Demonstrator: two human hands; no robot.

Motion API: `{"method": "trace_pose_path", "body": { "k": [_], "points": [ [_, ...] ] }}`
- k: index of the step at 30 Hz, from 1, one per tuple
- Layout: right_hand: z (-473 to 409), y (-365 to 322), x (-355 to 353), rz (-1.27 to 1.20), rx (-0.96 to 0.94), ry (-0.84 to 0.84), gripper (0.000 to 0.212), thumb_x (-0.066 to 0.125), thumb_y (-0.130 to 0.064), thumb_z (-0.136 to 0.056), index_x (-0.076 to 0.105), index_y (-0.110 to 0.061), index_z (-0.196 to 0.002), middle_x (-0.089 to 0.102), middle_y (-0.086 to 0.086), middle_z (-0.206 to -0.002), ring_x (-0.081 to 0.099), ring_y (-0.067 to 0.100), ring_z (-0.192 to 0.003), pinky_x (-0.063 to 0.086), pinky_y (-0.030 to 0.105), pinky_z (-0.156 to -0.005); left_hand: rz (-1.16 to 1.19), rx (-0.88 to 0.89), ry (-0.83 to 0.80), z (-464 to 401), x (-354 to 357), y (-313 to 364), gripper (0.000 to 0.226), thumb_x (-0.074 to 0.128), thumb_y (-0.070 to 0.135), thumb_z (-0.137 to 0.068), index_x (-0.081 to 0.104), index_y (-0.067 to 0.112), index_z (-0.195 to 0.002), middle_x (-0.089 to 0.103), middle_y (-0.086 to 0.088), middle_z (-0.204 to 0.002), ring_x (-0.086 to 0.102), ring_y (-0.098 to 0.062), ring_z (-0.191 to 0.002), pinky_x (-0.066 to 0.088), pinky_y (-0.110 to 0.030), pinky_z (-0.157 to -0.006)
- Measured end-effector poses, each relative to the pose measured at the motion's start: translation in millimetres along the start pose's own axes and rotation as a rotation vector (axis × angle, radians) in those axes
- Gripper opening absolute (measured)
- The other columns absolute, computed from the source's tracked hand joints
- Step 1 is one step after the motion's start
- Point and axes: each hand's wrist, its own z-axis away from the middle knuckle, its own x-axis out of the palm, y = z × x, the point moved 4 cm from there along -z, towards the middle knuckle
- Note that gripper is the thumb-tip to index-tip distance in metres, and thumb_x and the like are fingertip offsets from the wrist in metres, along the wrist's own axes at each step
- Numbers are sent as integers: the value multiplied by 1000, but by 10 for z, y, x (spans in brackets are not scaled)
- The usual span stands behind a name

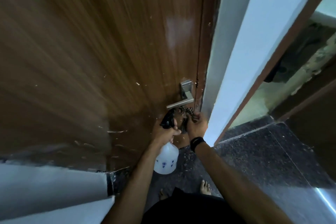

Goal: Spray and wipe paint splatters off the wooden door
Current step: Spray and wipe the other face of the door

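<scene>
The brown wooden door (112, 45) fills the upper left, with white paint splatters (116, 131) scattered low on it and near the handle. My left hand (166, 132) grips a white spray bottle (166, 158) by its black trigger head, below the silver lever handle (181, 102). My right hand (197, 124), with a black band on its wrist, holds a dark patterned cloth (185, 114) against the door's edge just under the handle.
A white door frame and wall (234, 56) run down the right of the door. Dark speckled floor (254, 154) lies below, with my bare feet (205, 187) on it. A second brown frame (298, 29) and an opening sit at far right. A white wall (51, 183) is at lower left.
</scene>
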Motion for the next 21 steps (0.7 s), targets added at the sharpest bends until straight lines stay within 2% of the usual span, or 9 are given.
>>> {"method": "trace_pose_path", "body": {
  "k": [3,6,8,10,13,16,19,21],
  "points": [
    [224,-55,234,41,-69,-178,14,76,-21,-87,63,-21,-91,69,-5,-88,66,13,-84,51,25,-76,71,-63,126,63,-175,-103,28,77,-6,-75,66,8,-96,66,-7,-77,45,-12,-40,41,-27,-48],
    [456,-99,503,31,-177,-318,14,75,-20,-87,63,-17,-93,71,-1,-90,68,13,-85,56,31,-75,149,-77,254,164,-357,-210,26,78,-8,-73,67,7,-90,66,-8,-73,46,-13,-39,41,-27,-47],
    [625,-138,643,18,-230,-368,14,74,-18,-87,62,-15,-94,70,1,-90,68,13,-85,56,31,-75,200,-84,326,252,-493,-286,27,80,-7,-70,66,5,-90,66,-10,-72,47,-14,-38,42,-27,-48],
    [799,-205,771,2,-272,-406,13,74,-14,-87,63,-13,-94,68,3,-89,66,16,-84,55,30,-75,239,-73,391,354,-658,-343,25,78,-11,-72,65,9,-80,64,-8,-70,48,-12,-38,42,-26,-47],
    [1005,-258,906,7,-342,-439,14,73,-14,-87,62,-19,-94,67,1,-90,65,19,-85,54,31,-74,276,-86,468,463,-884,-442,29,74,-14,-73,64,13,-77,65,-5,-69,47,-12,-38,42,-25,-45],
    [1243,-360,1109,12,-462,-474,13,72,-18,-89,62,-15,-96,67,2,-93,64,18,-86,53,31,-75,324,-111,519,569,-1237,-571,27,73,-14,-72,65,8,-86,64,-7,-70,47,-13,-38,42,-25,-44],
    [1363,-508,1282,37,-545,-406,17,73,-19,-90,62,-8,-97,65,4,-94,60,16,-86,47,26,-76,317,-89,509,541,-1529,-701,31,70,-13,-74,66,16,-84,62,-4,-68,45,-14,-40,41,-26,-45],
    [1430,-520,1424,43,-530,-352,16,74,-15,-89,62,-7,-96,63,3,-92,58,15,-85,45,23,-76,303,-104,510,528,-1729,-812,30,68,-12,-74,65,17,-82,61,-3,-65,46,-14,-40,41,-26,-45]
  ]
}}
